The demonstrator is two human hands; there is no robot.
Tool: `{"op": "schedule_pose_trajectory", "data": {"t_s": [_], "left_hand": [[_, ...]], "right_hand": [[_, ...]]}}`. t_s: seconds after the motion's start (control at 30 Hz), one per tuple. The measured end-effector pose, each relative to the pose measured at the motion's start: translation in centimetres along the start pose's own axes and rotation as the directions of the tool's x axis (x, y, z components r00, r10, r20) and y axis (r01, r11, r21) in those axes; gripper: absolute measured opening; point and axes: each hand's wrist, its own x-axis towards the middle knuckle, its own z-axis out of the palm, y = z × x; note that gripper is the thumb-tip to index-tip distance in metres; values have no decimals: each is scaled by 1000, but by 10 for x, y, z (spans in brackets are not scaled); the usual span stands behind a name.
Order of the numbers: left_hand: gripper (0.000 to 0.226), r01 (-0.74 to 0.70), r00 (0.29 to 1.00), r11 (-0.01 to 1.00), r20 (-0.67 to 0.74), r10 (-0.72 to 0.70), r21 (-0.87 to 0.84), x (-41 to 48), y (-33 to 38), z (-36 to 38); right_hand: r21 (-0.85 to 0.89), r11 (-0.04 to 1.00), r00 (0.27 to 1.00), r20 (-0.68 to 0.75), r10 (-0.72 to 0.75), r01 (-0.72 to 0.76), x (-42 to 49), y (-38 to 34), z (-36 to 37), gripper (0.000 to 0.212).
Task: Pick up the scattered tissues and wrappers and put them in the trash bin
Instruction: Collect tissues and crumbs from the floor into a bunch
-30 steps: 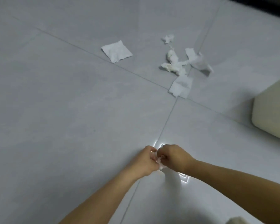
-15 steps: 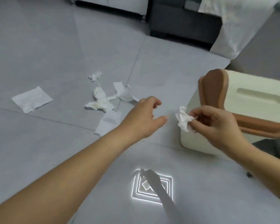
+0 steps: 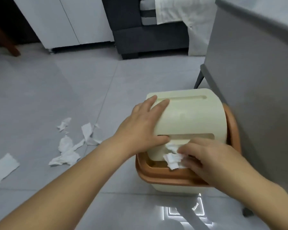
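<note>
Your left hand (image 3: pixel 140 128) lies flat and spread on the trash bin's (image 3: pixel 178 188) swing lid (image 3: pixel 189 117), tilting it so a gap opens. Your right hand's (image 3: pixel 206 156) fingers (image 3: pixel 189 161) pinch a crumpled tissue (image 3: pixel 172 159) at that gap, its length running roughly into the opening. More tissues (image 3: pixel 66 151) litter the floor (image 3: pixel 40 97) to the left.

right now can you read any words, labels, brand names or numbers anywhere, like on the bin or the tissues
None can be read.
trash bin: plain cream lid, no print visible.
crumpled tissue in the right hand: blank white.
tissues on the floor: blank.
floor: a bright pattern of nested squares, a reflection, not text.
</note>
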Motion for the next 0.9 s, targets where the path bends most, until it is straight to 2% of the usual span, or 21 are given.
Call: {"op": "schedule_pose_trajectory", "data": {"t_s": [0.07,0.13,0.23,0.37,0.57,0.77,0.83,0.9], "left_hand": [[95,-7,1000,1000,-12,7,1,0,-1,1],[95,-22,999,1000,-26,22,-10,-1,-3,2],[95,-51,997,999,-58,50,-18,-1,-8,3],[96,-89,993,996,-84,88,-3,4,-14,3],[96,-148,985,989,-85,149,21,20,-27,-5],[93,-191,978,981,-87,187,-40,13,-44,-9],[93,-200,977,978,-85,195,-59,5,-55,-13],[95,-192,979,980,-81,187,-55,-5,-72,-18]], "right_hand": [[-14,1000,999,40,7,-7,5,3,-4,30],[77,997,999,43,28,-31,9,4,-10,41],[158,986,998,40,46,-52,13,3,-14,43],[95,994,998,35,46,-50,16,2,-9,40],[-37,999,997,-79,20,-23,26,-4,7,44],[168,985,985,-162,62,-35,23,-23,6,54],[88,993,981,-175,87,-73,24,-26,7,50],[-57,990,985,-117,125,-133,27,-29,6,40]]}}
